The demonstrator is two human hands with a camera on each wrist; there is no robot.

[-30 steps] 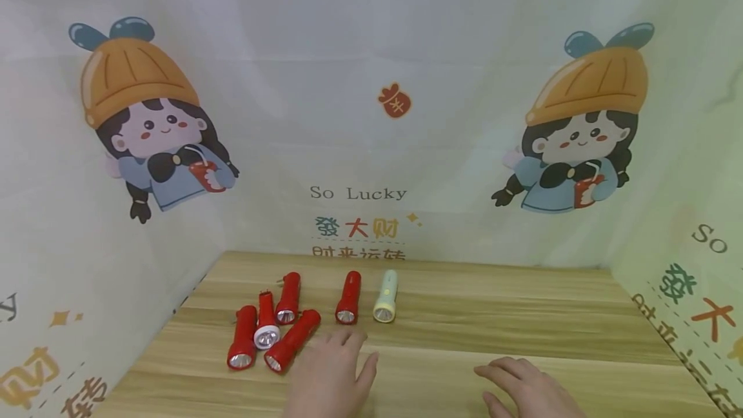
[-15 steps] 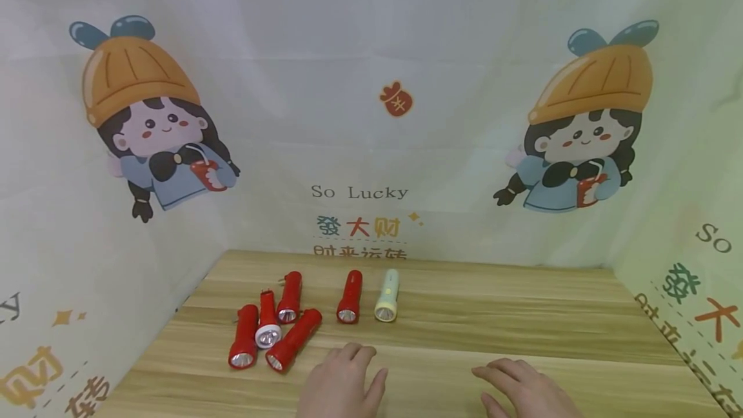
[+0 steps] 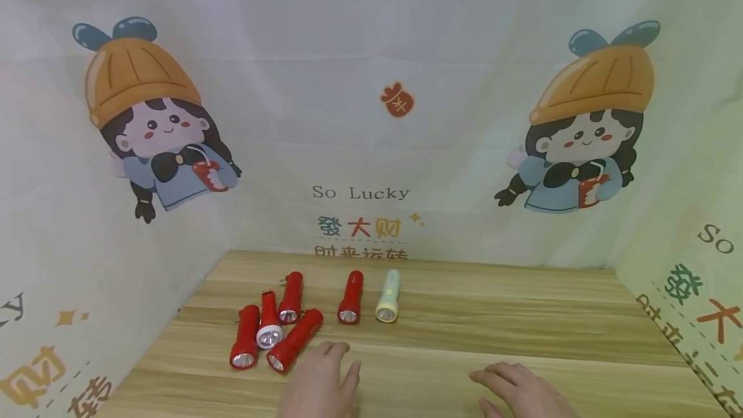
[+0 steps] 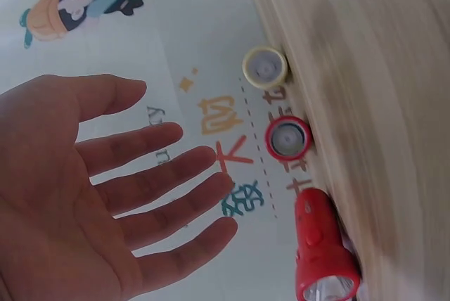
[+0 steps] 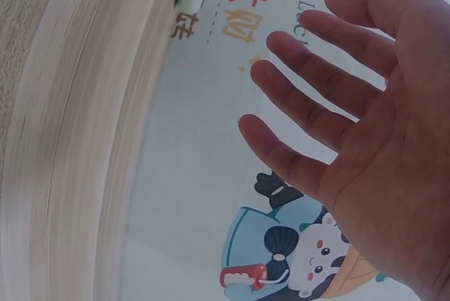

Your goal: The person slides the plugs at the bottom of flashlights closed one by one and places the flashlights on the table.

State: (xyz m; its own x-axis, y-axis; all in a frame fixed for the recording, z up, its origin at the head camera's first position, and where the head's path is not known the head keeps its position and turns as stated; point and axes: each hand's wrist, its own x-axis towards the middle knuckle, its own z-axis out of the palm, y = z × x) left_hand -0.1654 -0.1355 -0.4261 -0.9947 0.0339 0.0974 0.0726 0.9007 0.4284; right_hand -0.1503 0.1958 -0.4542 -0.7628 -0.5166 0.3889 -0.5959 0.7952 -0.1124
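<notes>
Both hands are bare and hold nothing. My left hand [image 3: 322,379] hovers near the table's front, closest to a slanted red flashlight [image 3: 295,340]; its fingers are spread in the left wrist view. Beside that flashlight lie a red one with a white head [image 3: 269,321], a red one at the far left [image 3: 246,337] and another red one behind [image 3: 291,295]. Apart from this cluster, a single red flashlight [image 3: 351,295] and a pale green flashlight [image 3: 389,295] lie side by side. My right hand [image 3: 525,392], fingers extended, is at the front right, away from every flashlight.
The wood-grain table [image 3: 493,315] runs back to a printed cloth backdrop [image 3: 453,211], which also rises on both sides. Cartoon figures and lettering cover the cloth.
My left hand has shifted slightly right, then back left toward the slanted red flashlight. The right hand has dropped slightly in the view. The flashlights keep their places.
</notes>
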